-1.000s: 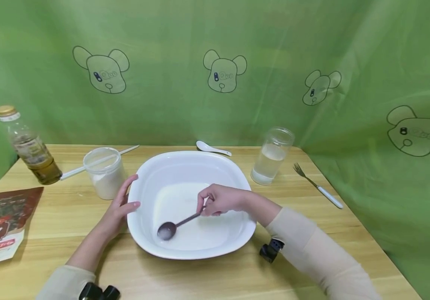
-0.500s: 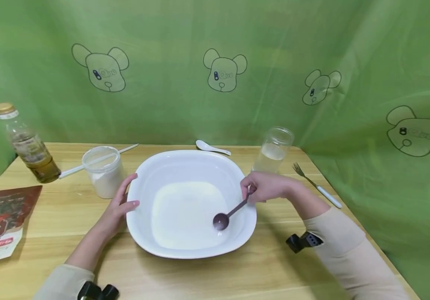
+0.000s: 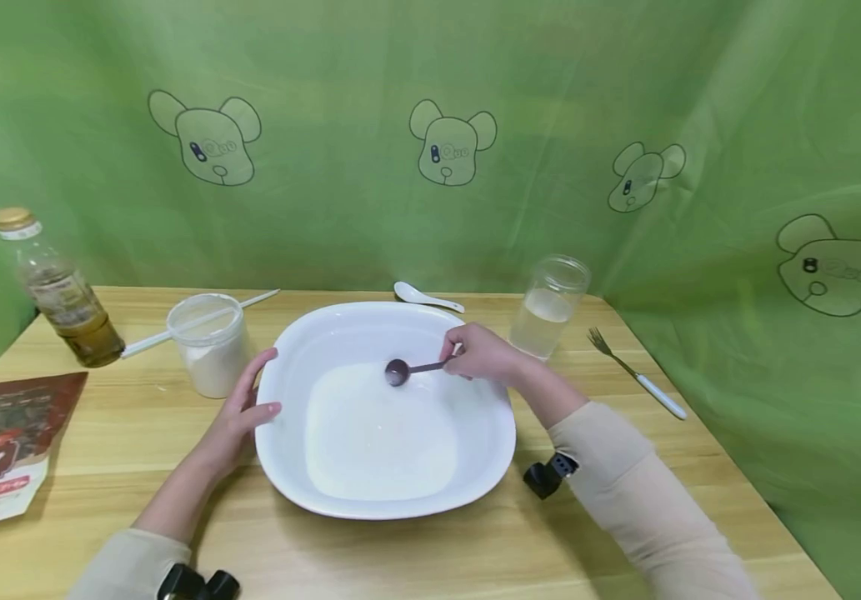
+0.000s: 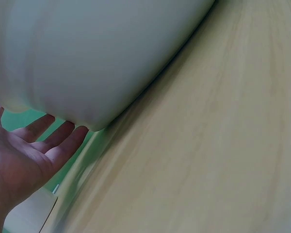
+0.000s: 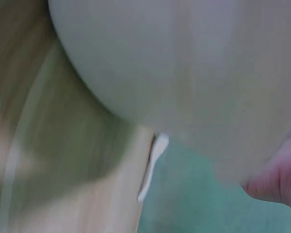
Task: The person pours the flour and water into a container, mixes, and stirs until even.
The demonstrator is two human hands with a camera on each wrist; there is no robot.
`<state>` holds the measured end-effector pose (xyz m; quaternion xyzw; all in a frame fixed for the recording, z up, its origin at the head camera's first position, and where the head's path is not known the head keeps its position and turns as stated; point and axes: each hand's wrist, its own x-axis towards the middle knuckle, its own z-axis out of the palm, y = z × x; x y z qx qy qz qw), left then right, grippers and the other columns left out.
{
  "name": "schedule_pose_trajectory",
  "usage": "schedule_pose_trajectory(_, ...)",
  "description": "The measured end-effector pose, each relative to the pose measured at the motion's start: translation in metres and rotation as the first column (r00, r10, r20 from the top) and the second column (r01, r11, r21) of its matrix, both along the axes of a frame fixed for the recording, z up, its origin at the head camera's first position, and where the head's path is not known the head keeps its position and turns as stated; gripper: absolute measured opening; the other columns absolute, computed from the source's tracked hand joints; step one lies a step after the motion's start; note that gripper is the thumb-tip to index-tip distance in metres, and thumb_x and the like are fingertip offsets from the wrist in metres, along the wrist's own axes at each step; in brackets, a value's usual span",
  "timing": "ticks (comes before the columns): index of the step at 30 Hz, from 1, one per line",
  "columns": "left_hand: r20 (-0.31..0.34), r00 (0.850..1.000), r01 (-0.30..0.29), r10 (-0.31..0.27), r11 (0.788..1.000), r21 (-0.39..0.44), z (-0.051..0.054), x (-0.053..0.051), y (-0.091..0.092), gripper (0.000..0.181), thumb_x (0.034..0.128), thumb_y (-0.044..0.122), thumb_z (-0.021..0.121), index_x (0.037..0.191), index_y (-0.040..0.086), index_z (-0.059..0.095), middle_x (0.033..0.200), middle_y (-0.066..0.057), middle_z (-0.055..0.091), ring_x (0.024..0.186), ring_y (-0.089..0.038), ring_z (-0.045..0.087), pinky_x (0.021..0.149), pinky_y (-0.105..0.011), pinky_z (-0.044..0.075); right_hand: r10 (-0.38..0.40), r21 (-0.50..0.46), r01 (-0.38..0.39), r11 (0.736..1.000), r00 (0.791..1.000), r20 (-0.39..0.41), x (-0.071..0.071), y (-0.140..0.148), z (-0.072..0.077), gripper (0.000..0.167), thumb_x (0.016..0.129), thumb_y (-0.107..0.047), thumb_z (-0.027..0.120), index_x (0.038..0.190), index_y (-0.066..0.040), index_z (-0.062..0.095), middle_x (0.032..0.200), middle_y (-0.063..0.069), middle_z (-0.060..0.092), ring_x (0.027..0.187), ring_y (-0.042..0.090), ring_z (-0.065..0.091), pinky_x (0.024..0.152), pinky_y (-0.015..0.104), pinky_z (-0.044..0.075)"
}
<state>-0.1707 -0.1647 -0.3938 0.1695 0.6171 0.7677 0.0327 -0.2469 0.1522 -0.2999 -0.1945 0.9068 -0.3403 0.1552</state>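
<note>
In the head view a large white basin (image 3: 373,507) stands mid-table, its floor brighter than its walls; I cannot tell if that is liquid. My left hand (image 3: 238,415) holds its left rim, thumb over the edge. From the left wrist, the fingers of that hand (image 4: 29,158) touch the outer wall of the basin (image 4: 97,58). My right hand (image 3: 484,353) pinches the handle of a dark brown ladle (image 3: 397,372), whose bowl is over the rear part of the basin. The right wrist view shows part of this hand (image 5: 279,177) beside the basin (image 5: 155,58); the ladle is hidden there.
Left of the basin are a jar of white powder (image 3: 212,358) with a white stick (image 3: 147,342) by it, an oil bottle (image 3: 70,308) and a red-brown packet (image 3: 6,442). Behind lies a white spoon (image 3: 426,297). A glass of liquid (image 3: 546,317) and a fork (image 3: 636,373) are right.
The right hand and ladle went from the basin's front left to its right side, then back and leftward to the rear. The left hand stayed at the rim.
</note>
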Motion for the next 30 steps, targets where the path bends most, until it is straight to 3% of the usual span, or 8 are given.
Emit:
schedule_pose_trajectory(3,0.005,1.0,-0.003,0.003,1.0,0.001,0.0,0.0,0.0,0.063,0.0793,0.0,0.043,0.134,0.02,0.018,0.112,-0.028,0.036,0.086,-0.028,0.056,0.06,-0.046,0.05,-0.001,-0.002,0.001,1.0,1.0,-0.019,-0.002,-0.017,-0.007,0.008,0.071,0.002,0.056,0.078,0.0,0.057,0.048,0.002,0.045,0.041,0.009,0.037,0.039,0.019,0.027)
schedule_pose_trajectory(7,0.017,1.0,-0.007,0.007,1.0,-0.008,0.0,0.0,0.0,0.064,0.0788,0.001,0.043,0.135,0.02,0.018,0.113,-0.028,0.035,0.086,-0.027,0.056,0.061,-0.046,0.05,-0.002,-0.036,0.003,0.999,1.0,0.027,-0.003,-0.035,-0.016,0.008,0.072,0.001,0.057,0.08,-0.001,0.058,0.049,0.003,0.046,0.042,0.01,0.039,0.039,0.019,0.028)
schedule_pose_trajectory(14,0.018,1.0,-0.009,0.009,1.0,-0.014,0.001,0.001,0.001,0.064,0.0789,0.002,0.044,0.135,0.02,0.018,0.115,-0.028,0.035,0.086,-0.027,0.056,0.061,-0.045,0.05,0.095,-0.14,-0.078,0.987,0.989,0.118,0.007,-0.054,-0.025,0.007,0.075,0.003,0.056,0.082,0.001,0.057,0.046,0.002,0.042,0.041,0.01,0.035,0.039,0.019,0.025)
schedule_pose_trajectory(17,0.01,1.0,-0.012,0.013,1.0,-0.012,0.001,0.002,0.001,0.064,0.0793,0.002,0.043,0.135,0.021,0.018,0.116,-0.03,0.034,0.086,-0.026,0.056,0.061,-0.044,0.05,0.174,-0.168,-0.143,0.975,0.967,0.187,0.016,-0.055,-0.023,0.008,0.076,0.004,0.055,0.083,0.003,0.057,0.045,0.002,0.039,0.041,0.01,0.033,0.04,0.02,0.024)
schedule_pose_trajectory(21,0.007,1.0,-0.006,0.006,1.0,-0.011,0.0,0.001,0.001,0.064,0.0797,0.001,0.042,0.135,0.02,0.017,0.116,-0.031,0.033,0.087,-0.026,0.056,0.062,-0.045,0.05,0.293,-0.16,-0.258,0.953,0.917,0.27,0.03,-0.046,-0.016,0.008,0.077,0.003,0.055,0.083,0.0,0.059,0.045,0.002,0.039,0.041,0.01,0.032,0.039,0.019,0.023)
schedule_pose_trajectory(26,0.022,1.0,-0.002,0.002,1.0,-0.024,0.0,0.0,0.001,0.065,0.0791,0.003,0.043,0.135,0.019,0.016,0.115,-0.029,0.035,0.086,-0.026,0.056,0.062,-0.046,0.05,0.415,-0.114,-0.4,0.909,0.86,0.295,0.04,-0.019,-0.004,0.01,0.075,0.004,0.056,0.08,-0.003,0.061,0.046,0.0,0.04,0.04,0.009,0.035,0.038,0.017,0.026)
schedule_pose_trajectory(30,0.028,1.0,-0.003,0.004,0.999,-0.032,-0.001,0.0,0.0,0.065,0.0788,0.003,0.044,0.135,0.02,0.016,0.115,-0.027,0.035,0.087,-0.024,0.056,0.063,-0.045,0.05,0.444,-0.053,-0.448,0.893,0.853,0.274,0.042,0.008,0.008,0.01,0.072,0.005,0.056,0.077,-0.002,0.06,0.047,-0.002,0.04,0.041,0.007,0.036,0.039,0.017,0.029)
